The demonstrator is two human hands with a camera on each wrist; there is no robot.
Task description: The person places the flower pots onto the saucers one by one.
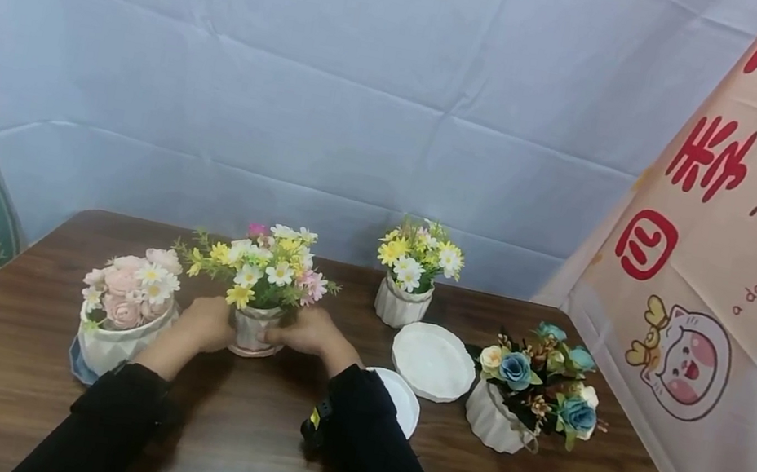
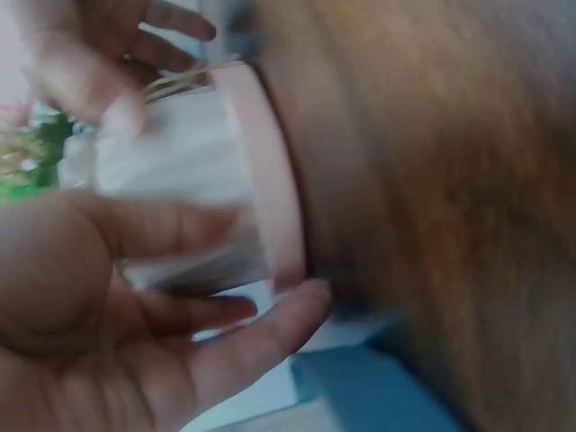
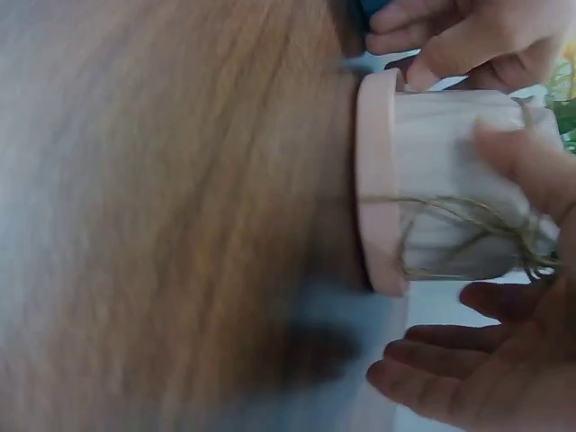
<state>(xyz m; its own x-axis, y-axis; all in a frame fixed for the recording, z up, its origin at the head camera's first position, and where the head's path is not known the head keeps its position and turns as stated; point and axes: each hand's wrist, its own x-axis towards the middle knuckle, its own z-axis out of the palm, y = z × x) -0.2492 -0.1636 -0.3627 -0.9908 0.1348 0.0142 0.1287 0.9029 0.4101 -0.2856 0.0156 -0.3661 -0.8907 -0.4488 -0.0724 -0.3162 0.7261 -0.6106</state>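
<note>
A pale ribbed flower pot (image 1: 255,326) with yellow, white and pink daisies (image 1: 263,263) stands in a pink saucer (image 3: 378,184). Twine (image 3: 468,216) is tied round the pot. My left hand (image 1: 210,322) is at its left side, the thumb along the wall and the fingers extended by the saucer's edge. On the other side is my right hand (image 1: 307,332); its thumb lies over the pot's wall, while its spread fingers (image 3: 432,355) stand off behind, a gap showing between them and the pot. Both wrist views are blurred.
At left, a white pot (image 1: 119,344) of pink roses sits on a blue saucer (image 1: 81,364). A daisy pot (image 1: 402,303) stands at the back. Two white saucers, one octagonal (image 1: 435,360) and one round (image 1: 400,399), lie beside a tilted pot (image 1: 498,420) with blue roses. A cloth hangs behind.
</note>
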